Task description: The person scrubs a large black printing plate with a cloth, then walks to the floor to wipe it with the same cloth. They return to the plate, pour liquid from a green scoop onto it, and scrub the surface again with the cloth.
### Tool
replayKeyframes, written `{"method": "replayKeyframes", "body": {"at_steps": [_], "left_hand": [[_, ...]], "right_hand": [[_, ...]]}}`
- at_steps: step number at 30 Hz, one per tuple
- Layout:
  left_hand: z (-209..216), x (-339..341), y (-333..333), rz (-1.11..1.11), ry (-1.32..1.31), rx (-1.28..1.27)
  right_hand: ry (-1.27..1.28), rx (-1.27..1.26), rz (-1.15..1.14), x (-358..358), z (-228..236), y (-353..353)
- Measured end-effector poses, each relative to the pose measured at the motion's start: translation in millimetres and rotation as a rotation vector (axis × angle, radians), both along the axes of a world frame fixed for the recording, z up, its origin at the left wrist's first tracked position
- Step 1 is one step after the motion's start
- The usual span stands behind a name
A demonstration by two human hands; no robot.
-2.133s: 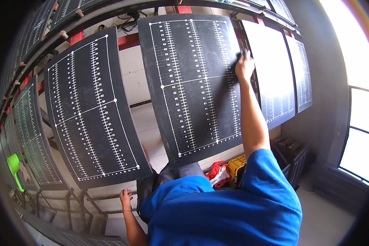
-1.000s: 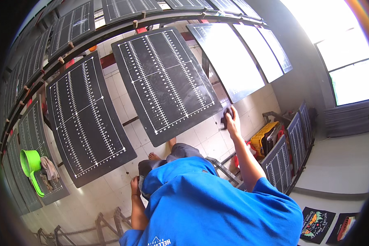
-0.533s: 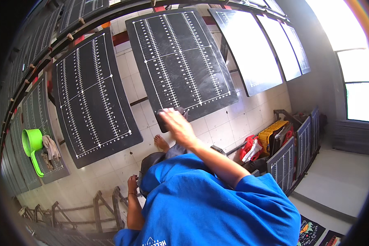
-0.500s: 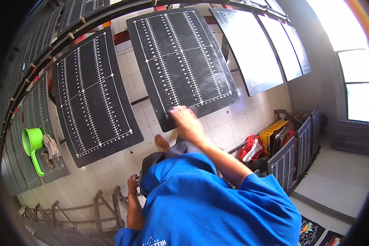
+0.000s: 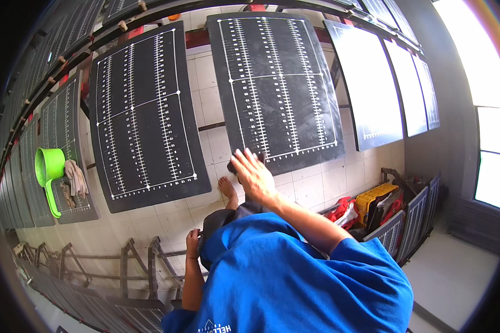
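My right hand (image 5: 254, 176) lies palm down at the near left corner of a black board (image 5: 280, 111) printed with white ruled scales and a white border. Its fingers are extended and close together over a small dark pad (image 5: 233, 166), mostly hidden beneath the palm. Whether the pad is cloth or something stiffer I cannot tell. Pale smears mark the board's right half. Beside my left thigh hangs my left hand (image 5: 193, 243), its fingers loosely bent, with nothing clearly visible in them.
A similar black board (image 5: 147, 119) is at the left. Farther left, a green dipper (image 5: 51, 169) and a crumpled rag (image 5: 76, 178) rest on another board. Glare covers a board (image 5: 364, 83) at the right. Metal frames (image 5: 129, 266) stand behind me; a yellow crate (image 5: 374, 201) is at the right.
The view has shifted, so the boards appear farther right. My right hand, blurred before, shows sharply at the same board corner. My left hand still hangs beside my thigh.
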State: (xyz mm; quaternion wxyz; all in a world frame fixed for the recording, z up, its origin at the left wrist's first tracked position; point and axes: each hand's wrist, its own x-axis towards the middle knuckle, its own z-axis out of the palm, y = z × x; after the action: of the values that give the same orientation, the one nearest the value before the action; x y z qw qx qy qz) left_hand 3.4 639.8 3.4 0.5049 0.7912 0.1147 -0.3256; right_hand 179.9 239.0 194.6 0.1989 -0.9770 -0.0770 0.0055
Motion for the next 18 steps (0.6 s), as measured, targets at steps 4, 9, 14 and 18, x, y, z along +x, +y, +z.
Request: {"method": "replayKeyframes", "body": {"at_steps": [4,9,14,18], "left_hand": [[56,0,-51,0.565,0.456,-0.088],[80,8,-50,0.309,0.442,0.082],[62,-31,-61,0.596,0.524,-0.009],[42,-11,-76,0.601,0.600,-0.031]], "right_hand": [[-0.269,-0.160,-0.040,181,-5,-38],[-0.392,-0.064,-0.295,360,-20,-120],[-0.243,-0.033,0.087,185,-1,-43],[0.120,0.122,0.232,18,18,-40]]}}
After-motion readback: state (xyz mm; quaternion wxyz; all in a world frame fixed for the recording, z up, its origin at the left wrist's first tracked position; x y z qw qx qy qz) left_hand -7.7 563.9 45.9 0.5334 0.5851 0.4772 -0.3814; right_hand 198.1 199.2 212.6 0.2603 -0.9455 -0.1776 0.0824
